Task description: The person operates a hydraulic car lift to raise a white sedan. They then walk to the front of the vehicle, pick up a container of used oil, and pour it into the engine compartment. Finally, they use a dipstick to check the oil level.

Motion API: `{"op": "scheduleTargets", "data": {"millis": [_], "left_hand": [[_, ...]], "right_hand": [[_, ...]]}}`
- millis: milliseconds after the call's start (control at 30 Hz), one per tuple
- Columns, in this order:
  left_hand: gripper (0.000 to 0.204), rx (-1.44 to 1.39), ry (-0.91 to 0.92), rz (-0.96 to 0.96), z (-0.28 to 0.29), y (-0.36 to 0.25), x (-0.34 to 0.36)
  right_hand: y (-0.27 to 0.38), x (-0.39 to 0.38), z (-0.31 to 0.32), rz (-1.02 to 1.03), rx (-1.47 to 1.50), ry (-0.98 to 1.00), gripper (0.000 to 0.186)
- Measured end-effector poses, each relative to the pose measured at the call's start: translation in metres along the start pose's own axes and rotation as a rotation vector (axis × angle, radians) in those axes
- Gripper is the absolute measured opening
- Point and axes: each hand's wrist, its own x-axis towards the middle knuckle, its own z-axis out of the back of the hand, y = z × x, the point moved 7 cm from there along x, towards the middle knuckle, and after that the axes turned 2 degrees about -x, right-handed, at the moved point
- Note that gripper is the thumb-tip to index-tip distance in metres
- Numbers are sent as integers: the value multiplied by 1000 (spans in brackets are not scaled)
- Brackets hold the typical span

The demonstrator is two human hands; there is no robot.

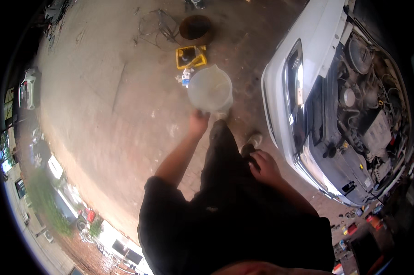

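A round, translucent plastic jug [209, 90] with a pointed spout is in front of me, above the floor. My left hand [199, 123] is closed on its near edge, the fingers partly hidden by the jug. Close to my right leg, my right hand [264, 166] hangs loosely with its fingers apart and nothing visible in it. It is nearest to my dark trousers and one shoe [254, 140].
On my right stands a white car [280, 78] with its engine bay [367, 105] exposed. Beyond the jug lie a yellow crate [179, 59], a blue-and-white package [186, 79], a rusty round drum [195, 27] and a thin metal frame [158, 27]. Several bottles and tools lie at lower right.
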Motion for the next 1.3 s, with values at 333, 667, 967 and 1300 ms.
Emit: {"op": "scheduleTargets", "data": {"millis": [333, 667, 967, 1300], "left_hand": [[28, 265, 4, -109, -126, 162, 299], [41, 262, 152, 262, -199, 270, 400], [44, -135, 89, 475, -175, 157, 323], [34, -21, 12, -855, -219, -319, -21]], "right_hand": [[-143, -109, -103, -991, 17, -65, 23], [-149, -94, -146, -1371, 328, 120, 33], [-144, -144, -128, -1350, 661, -173, 37], [-237, -232, -30, -1020, 450, -409, 32]]}}
